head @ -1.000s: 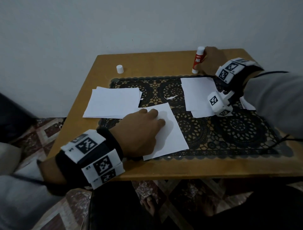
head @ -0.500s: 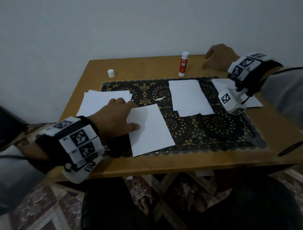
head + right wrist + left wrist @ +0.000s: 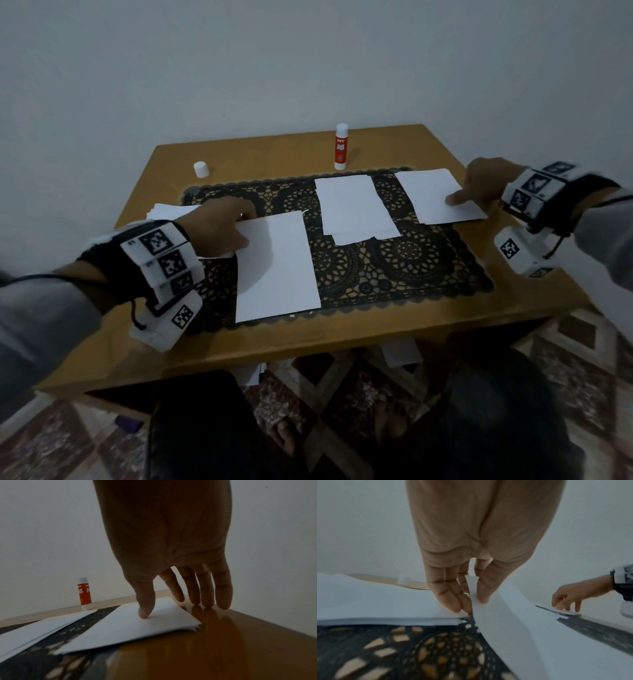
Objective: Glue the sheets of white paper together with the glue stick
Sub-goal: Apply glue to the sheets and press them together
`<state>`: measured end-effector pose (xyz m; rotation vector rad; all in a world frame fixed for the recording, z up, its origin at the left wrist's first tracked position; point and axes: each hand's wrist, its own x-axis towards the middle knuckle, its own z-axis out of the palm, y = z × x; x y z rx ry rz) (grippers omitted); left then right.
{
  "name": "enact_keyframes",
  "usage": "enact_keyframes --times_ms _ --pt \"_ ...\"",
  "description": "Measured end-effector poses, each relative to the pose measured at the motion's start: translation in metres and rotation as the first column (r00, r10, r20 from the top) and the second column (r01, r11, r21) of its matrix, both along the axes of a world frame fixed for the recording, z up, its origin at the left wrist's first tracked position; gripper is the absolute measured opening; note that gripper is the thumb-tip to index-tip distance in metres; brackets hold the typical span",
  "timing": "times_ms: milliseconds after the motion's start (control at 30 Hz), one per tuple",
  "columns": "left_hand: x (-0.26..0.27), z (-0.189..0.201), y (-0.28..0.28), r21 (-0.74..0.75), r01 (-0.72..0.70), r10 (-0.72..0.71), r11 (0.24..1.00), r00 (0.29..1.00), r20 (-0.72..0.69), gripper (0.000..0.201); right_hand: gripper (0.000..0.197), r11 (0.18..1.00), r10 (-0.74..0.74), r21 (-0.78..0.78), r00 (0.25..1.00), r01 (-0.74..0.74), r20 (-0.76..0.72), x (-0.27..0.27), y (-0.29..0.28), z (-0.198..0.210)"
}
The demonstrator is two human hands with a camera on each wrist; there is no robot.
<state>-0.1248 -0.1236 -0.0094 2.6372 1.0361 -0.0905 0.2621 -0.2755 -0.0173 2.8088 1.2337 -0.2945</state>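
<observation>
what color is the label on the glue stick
Red-orange, with white lettering; the glue stick has a white top and base. It shows best in the right wrist view.

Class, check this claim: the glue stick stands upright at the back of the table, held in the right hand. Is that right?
Not quite. The glue stick stands upright at the back, but no hand holds it; the head view shows the right hand on a sheet.

Head high; wrists low over table (image 3: 428, 147)

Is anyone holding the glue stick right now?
No, the glue stick stands alone at the back of the table, while the left hand and right hand touch paper.
</observation>
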Motion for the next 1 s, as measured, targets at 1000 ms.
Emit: enact_keyframes --times_ms 1000 --pt "0.071 0.017 -0.029 0.112 0.449 -0.443 0.887 0.894 -0.073 0.065 0.049 0.967 -0.116 0.224 0.992 0.122 -0.042 0.012 -0.003 -0.015"
